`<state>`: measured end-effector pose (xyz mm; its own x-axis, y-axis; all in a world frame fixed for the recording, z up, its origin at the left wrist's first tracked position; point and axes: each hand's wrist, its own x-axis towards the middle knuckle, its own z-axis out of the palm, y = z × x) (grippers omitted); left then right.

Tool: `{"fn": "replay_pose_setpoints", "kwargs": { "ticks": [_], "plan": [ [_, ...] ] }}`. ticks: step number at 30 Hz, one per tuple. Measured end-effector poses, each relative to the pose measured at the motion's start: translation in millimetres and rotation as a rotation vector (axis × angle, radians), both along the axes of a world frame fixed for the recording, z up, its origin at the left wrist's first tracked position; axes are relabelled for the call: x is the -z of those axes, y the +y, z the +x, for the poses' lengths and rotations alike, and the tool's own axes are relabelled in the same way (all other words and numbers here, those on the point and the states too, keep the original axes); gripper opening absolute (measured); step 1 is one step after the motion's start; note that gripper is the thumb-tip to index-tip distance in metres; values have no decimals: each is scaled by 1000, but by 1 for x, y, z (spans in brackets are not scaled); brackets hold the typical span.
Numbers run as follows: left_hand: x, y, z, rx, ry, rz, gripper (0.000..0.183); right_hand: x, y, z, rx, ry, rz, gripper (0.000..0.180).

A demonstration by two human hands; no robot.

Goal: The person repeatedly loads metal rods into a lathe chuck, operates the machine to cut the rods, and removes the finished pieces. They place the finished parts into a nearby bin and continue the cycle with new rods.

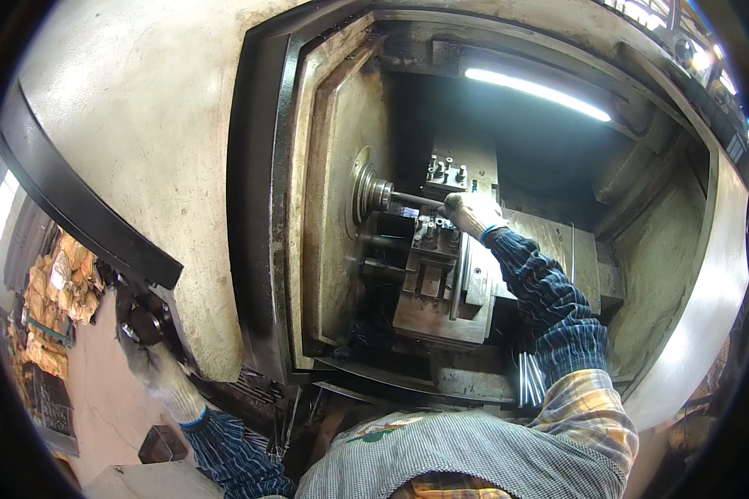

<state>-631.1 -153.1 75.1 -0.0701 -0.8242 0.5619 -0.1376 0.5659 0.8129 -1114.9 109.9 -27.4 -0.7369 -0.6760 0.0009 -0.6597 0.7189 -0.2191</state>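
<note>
My right hand (474, 214), in a whitish knit work glove, grips the free end of a slim metal rod (416, 199). The rod's other end sits in the spindle collet (376, 191) of a lathe. Just below this hand is a tool block (435, 238) with several clamping screws; another tool block (447, 175) stands above the rod. My left hand (156, 365), in a soiled knit glove, reaches outside the enclosure to a dark machine control (145, 321) with shiny metal parts. Its fingers are dark and blurred, so their hold on it cannot be made out.
The lathe enclosure's thick frame (262, 206) rises between my hands. A lit tube lamp (537, 93) hangs inside at the back. Shiny rods (529, 379) stand in a bundle under my right arm. More bars (256, 387) lie below the frame. Wrapped bundles (68, 280) are piled far left.
</note>
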Motion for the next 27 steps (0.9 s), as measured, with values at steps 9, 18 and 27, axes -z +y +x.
{"fn": "replay_pose_setpoints", "kwargs": {
  "ticks": [9, 18, 27],
  "plan": [
    [10, 1, -11, 47, 241, -1, 45, 35, 3, -32, -82, -260, -187, 33],
    [14, -1, -11, 11, 200, -12, 45, 34, -45, -42, -278, -164, -186, 32],
    [19, 5, -17, -51, 334, -91, 40, 31, 45, -64, -249, 137, 142, 23]
  ]
}}
